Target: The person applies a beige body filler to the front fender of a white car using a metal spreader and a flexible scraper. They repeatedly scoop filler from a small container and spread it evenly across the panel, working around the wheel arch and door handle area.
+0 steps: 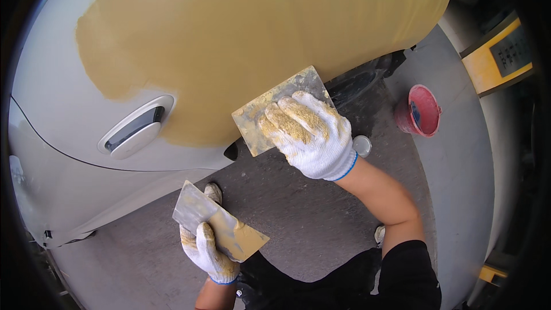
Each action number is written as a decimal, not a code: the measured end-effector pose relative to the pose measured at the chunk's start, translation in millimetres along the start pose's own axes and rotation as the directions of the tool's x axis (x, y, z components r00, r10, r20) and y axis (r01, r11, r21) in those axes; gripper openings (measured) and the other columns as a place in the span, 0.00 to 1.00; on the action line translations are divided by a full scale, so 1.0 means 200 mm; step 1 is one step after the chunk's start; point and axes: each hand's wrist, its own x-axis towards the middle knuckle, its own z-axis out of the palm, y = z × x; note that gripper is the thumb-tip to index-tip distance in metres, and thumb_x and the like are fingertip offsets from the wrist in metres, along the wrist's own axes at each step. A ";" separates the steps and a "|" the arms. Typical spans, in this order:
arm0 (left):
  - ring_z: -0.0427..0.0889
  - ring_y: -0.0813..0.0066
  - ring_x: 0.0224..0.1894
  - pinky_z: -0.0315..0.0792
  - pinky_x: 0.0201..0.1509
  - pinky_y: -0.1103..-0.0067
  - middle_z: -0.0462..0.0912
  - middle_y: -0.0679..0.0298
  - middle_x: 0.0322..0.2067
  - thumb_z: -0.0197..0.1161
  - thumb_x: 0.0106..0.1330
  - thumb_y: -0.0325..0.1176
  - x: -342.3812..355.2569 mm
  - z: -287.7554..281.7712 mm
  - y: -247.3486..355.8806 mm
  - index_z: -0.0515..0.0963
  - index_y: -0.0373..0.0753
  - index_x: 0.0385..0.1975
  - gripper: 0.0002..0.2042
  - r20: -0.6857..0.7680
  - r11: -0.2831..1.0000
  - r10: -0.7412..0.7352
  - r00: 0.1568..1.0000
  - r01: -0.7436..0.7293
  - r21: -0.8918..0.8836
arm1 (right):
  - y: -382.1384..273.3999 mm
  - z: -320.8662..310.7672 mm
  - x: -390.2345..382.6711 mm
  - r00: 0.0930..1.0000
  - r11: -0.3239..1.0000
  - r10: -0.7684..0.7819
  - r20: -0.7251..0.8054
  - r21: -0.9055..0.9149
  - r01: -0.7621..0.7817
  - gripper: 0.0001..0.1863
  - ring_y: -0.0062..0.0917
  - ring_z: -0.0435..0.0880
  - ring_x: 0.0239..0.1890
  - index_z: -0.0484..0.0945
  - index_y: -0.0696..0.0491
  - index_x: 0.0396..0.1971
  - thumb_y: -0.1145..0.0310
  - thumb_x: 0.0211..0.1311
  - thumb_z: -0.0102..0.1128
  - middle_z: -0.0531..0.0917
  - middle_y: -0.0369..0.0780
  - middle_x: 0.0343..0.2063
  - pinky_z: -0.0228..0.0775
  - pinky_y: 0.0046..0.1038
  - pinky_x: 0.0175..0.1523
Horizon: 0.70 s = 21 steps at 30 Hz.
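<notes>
A pale car body panel [54, 74] fills the upper left, with a broad coat of tan body filler [229, 28] spread over it. My right hand [315, 140], in a white knit glove smeared with filler, grips a flat metal filler spreader [252, 119] at the panel's lower edge. Whether its blade touches the panel, I cannot tell. Lower down, my left hand [209, 255], also gloved, holds a second flat spreader [194, 206] by its lower side. A patch of tan filler lies on that plate's right part. Fingers under both plates are hidden.
A recessed door handle [136, 128] sits left of the filler. On the floor to the right stands a red bucket [426, 109] with something dark inside. A small round pale lid or can [362, 146] lies near my right wrist. Yellow equipment [498, 54] stands at the far right.
</notes>
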 end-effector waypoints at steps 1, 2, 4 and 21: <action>0.80 0.79 0.42 0.77 0.48 0.78 0.80 0.65 0.43 0.61 0.78 0.38 0.00 0.01 0.00 0.72 0.35 0.60 0.18 -0.021 1.000 -0.001 1.000 0.001 0.002 | 0.01 0.04 -0.06 1.000 1.000 0.000 0.000 0.018 0.000 0.21 0.43 0.85 0.58 0.91 0.43 0.49 0.66 0.50 0.71 0.88 0.43 0.54 0.83 0.43 0.59; 0.80 0.79 0.43 0.77 0.48 0.78 0.79 0.65 0.43 0.61 0.78 0.38 0.00 0.02 0.00 0.72 0.36 0.60 0.17 -0.029 1.000 -0.015 0.999 0.015 -0.019 | 0.02 0.07 -0.12 1.000 0.999 0.009 0.007 0.035 -0.009 0.21 0.43 0.85 0.58 0.90 0.43 0.49 0.66 0.51 0.72 0.88 0.43 0.53 0.83 0.43 0.59; 0.79 0.79 0.43 0.76 0.48 0.78 0.77 0.66 0.42 0.61 0.78 0.39 0.00 0.03 0.00 0.72 0.38 0.58 0.16 -0.031 1.000 -0.008 0.999 0.007 -0.025 | 0.04 0.15 -0.24 0.999 1.000 0.014 -0.035 0.016 -0.013 0.17 0.41 0.86 0.56 0.91 0.44 0.47 0.65 0.56 0.74 0.89 0.40 0.50 0.83 0.39 0.58; 0.85 0.75 0.50 0.80 0.57 0.75 0.86 0.58 0.50 0.62 0.77 0.25 0.07 0.47 0.16 0.78 0.28 0.58 0.14 0.187 0.974 0.038 0.982 0.006 -0.228 | -0.07 -0.77 0.19 0.962 0.997 -0.051 0.268 0.065 0.035 0.22 0.33 0.89 0.51 0.91 0.37 0.44 0.69 0.43 0.71 0.91 0.29 0.46 0.81 0.41 0.54</action>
